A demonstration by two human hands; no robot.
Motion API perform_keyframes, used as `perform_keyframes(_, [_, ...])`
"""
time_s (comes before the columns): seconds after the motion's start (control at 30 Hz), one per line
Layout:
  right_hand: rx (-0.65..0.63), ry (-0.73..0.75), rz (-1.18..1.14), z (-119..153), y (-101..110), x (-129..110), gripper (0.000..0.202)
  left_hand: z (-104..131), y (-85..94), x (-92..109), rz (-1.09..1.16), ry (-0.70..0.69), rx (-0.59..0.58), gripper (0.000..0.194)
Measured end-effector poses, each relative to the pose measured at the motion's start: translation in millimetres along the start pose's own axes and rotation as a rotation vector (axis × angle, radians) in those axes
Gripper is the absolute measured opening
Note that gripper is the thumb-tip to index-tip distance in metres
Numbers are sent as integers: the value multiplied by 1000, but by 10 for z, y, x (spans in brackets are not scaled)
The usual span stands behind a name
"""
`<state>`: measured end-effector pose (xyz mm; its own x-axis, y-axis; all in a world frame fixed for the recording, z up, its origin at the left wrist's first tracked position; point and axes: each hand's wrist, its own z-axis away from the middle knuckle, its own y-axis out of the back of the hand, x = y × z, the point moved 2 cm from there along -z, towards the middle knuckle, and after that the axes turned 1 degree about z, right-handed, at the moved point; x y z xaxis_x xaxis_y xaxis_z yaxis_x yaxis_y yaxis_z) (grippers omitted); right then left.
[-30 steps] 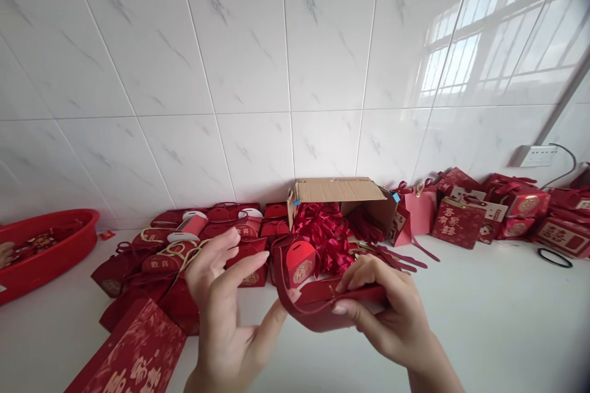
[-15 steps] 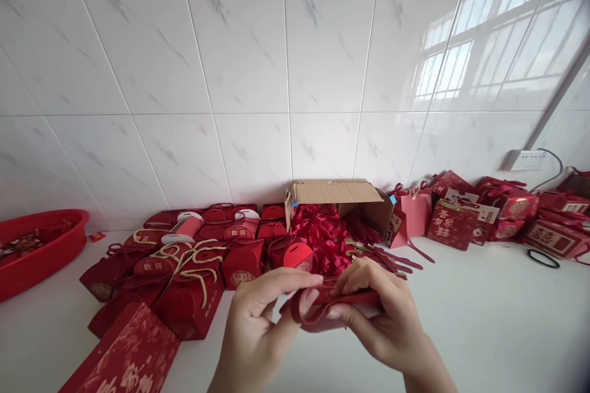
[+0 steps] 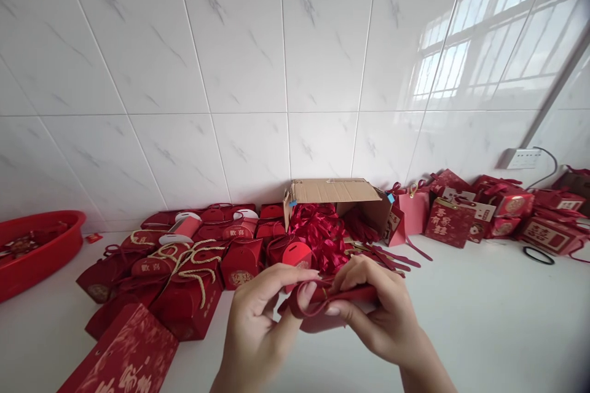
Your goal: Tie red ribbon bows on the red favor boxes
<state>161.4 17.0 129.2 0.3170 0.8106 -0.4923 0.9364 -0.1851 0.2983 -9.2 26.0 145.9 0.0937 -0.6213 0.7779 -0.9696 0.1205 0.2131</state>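
Both hands hold a small red box (image 3: pixel 322 319) with a dark red ribbon over its top. My left hand (image 3: pixel 265 313) pinches a loop of the ribbon (image 3: pixel 298 306) between thumb and fingers at the box's left side. On the right side, my right hand (image 3: pixel 380 307) has its thumb at the front and its curled fingers over the top edge, closed on the box. A small gold-coloured bit shows on the ribbon between the hands. Just behind them, a heap of shiny red ribbons (image 3: pixel 318 233) spills from a cardboard box (image 3: pixel 336 189) lying on its side.
Several red gift boxes (image 3: pixel 187 307) with cords stand at the left, beside a patterned red bag (image 3: pixel 124 356). A red basin (image 3: pixel 50 252) is at the far left. Red bags (image 3: pixel 449 224), more boxes and a black ring (image 3: pixel 538 256) lie at the right.
The view has shifted slightly. The box has tilted a little, and more of its front and the gold-coloured bit show. Both hands keep their hold.
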Motion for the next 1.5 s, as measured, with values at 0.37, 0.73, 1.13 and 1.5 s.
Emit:
perform_keyframes(0.37, [7, -42, -33, 4, -6, 20, 23, -6, 0, 67, -8, 0, -13, 10])
perform_keyframes(0.73, [6, -71, -78, 10, -31, 41, 24, -4, 21, 103, -4, -67, -49, 11])
perform_keyframes(1.13, [96, 207, -110, -56, -9, -119, 16, 18, 14, 214, 93, -259, -175, 22])
perform_keyframes(1.5, [135, 292, -106, -29, 20, -124, 7, 90, -71, 155, 58, -210, 61, 11])
